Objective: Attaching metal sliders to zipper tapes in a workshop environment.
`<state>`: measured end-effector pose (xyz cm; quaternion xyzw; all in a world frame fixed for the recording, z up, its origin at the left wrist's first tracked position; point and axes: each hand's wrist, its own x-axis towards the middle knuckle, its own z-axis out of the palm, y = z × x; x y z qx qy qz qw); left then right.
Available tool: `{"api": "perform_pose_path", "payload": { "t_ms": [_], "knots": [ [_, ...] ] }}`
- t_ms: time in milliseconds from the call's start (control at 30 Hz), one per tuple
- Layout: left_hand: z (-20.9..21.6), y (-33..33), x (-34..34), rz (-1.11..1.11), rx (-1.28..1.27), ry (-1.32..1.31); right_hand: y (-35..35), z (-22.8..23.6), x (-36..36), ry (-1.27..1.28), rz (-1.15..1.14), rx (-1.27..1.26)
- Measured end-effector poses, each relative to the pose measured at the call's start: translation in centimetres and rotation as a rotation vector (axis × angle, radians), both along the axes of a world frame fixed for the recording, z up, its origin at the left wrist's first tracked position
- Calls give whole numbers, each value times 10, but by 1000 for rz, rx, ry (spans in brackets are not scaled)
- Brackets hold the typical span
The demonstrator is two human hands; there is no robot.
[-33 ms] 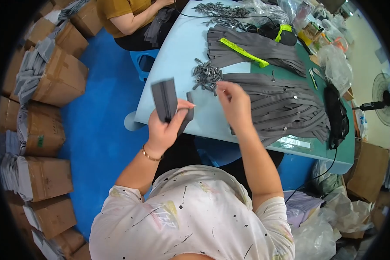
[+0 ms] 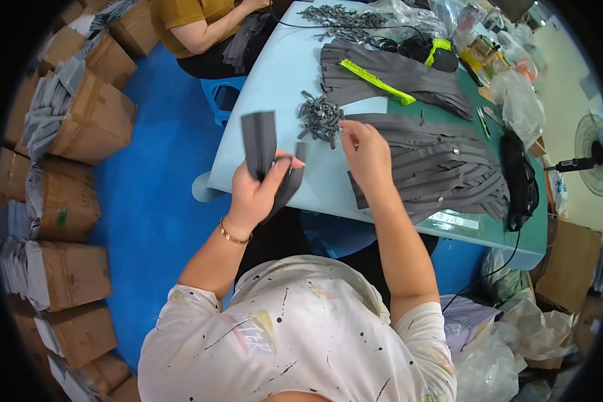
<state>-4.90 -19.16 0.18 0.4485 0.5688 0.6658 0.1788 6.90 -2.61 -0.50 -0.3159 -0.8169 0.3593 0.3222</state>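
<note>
A dark grey zipper tape [image 2: 259, 142] is folded in my left hand [image 2: 252, 194], one end standing up above the thumb and the other hanging past the fingers. My left fingers are closed around it, over the near left edge of the table. Close to a small heap of grey zipper sliders [image 2: 319, 119], my right hand [image 2: 369, 155] has thumb and fingertips drawn together in a pinch. Whatever sits in that pinch is too small to make out. Beside my right wrist a spread stack of grey zippers [image 2: 442, 164] lies on the table, a few sliders on top.
A second zipper bundle [image 2: 382, 63] with a lime-green strip [image 2: 378, 80] lies farther back, near another slider heap [image 2: 338, 15]. A black pouch [image 2: 521, 177] rests at the right edge. Cardboard boxes [image 2: 80, 268] line the left. Another person [image 2: 201, 30] sits at the far left.
My left hand and the zipper tape have shifted slightly right, and the hanging end has swung. My right hand has moved a little to the right beside the slider heap.
</note>
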Motion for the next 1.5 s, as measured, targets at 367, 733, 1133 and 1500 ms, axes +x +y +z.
{"api": "perform_pose_path", "payload": {
  "t_ms": [367,733,1133,1500],
  "knots": [
    [-23,30,-20,-201,-243,-564,17,-5,-6,-264,-78,382],
    [-14,44,-4,-279,-209,-580,-5,2,10,195,233,-742],
    [-23,42,-8,-291,-296,-584,-6,2,18,108,223,-545],
    [-21,43,-7,-259,-352,-498,-1,18,20,-85,312,-278]
  ]
}}
